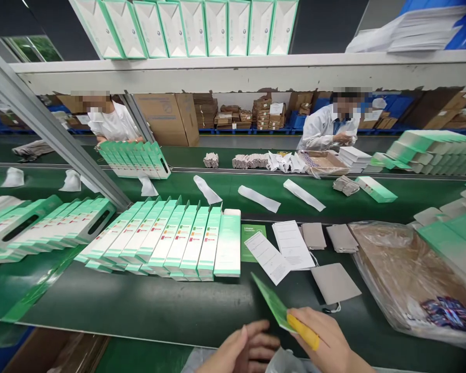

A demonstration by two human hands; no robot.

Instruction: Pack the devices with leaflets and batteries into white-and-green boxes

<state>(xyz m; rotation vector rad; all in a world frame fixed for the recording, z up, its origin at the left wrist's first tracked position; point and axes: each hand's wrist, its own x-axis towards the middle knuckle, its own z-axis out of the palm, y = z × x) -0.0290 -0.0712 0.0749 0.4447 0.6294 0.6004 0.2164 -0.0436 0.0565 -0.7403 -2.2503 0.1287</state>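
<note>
A thin green card [272, 303] slants up from the right hand [322, 334], its lower corner over the green desk [140, 305]. Its small print is too tiny to read. The right grip is closed on that corner, with a yellow finger cover [303, 331] pressed on the card; the thumb is out of sight. The left hand [243, 348] is half open, fingers loosely curled, holding nothing, just beside the card. The bottom edge cuts off both wrists, and a clear plastic bag [285, 363] sits by them.

Ahead lie white leaflets [291, 244], a beige pouch [336, 283] and a row of white-and-green boxes [178, 241]. To the right, a plastic-lined carton [396, 269] holds blue packets. Across a second belt [233, 194], a co-worker in a white coat [326, 129] handles something small, with a shelf of boxes [194, 28] overhead.
</note>
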